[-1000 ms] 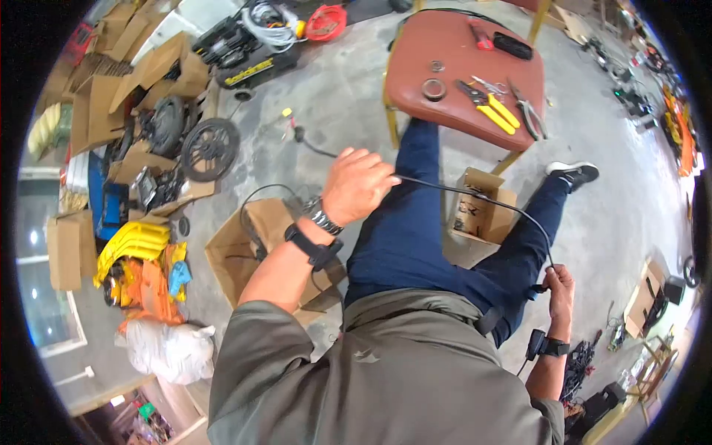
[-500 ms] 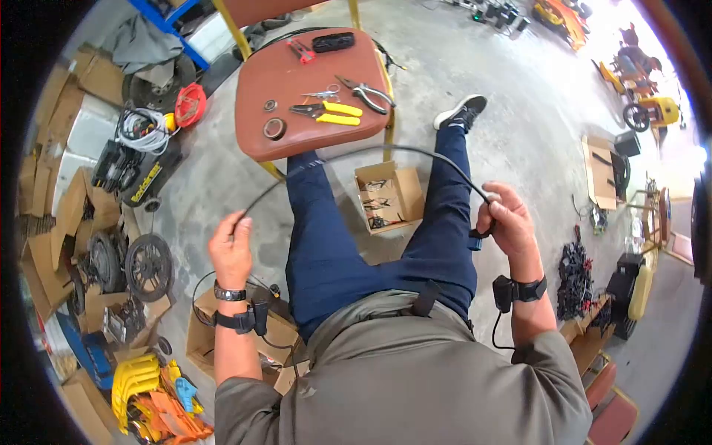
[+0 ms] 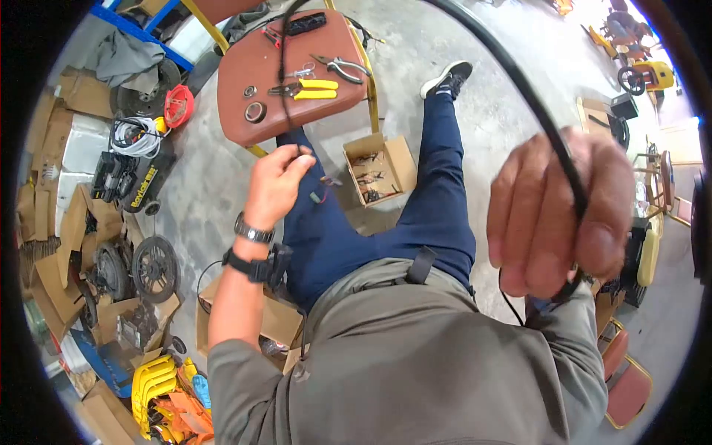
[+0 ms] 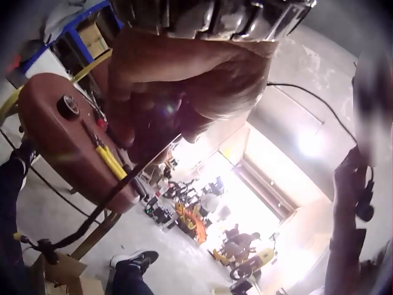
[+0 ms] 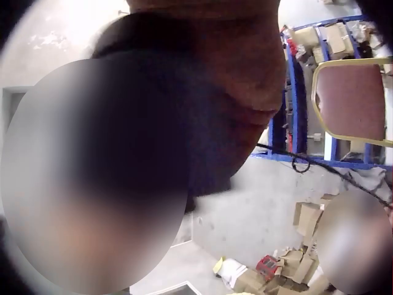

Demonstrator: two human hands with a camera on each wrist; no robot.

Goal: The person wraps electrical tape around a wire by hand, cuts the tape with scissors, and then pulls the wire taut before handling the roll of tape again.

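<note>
A long black cable [image 3: 519, 78] arches between the two hands, passing out of the head view's top edge. My left hand [image 3: 276, 185] pinches it between thumb and fingers, in front of the chair. A short end with small connectors [image 3: 319, 196] dangles below that hand over the left thigh; the left wrist view shows this connector end [image 4: 46, 246] too. My right hand [image 3: 567, 215] is raised close to the head camera, fingers curled round the cable. In the right wrist view the cable [image 5: 338, 172] stretches away from the right hand, whose grip is mostly dark and blurred.
A brown padded chair [image 3: 230, 81] bears yellow-handled wire strippers [image 3: 317, 92], pliers [image 3: 343, 70], scissors and a tape roll [image 3: 255, 112]. An open carton [image 3: 400, 163] with small wire pieces stands between the legs. Another carton [image 3: 211, 326] sits by the left hip; wheels and boxes lie left.
The right hand has risen from beside the right leg toward the head camera, drawing the cable up. The left hand now holds near the connector end. The view has swung right since one second ago.
</note>
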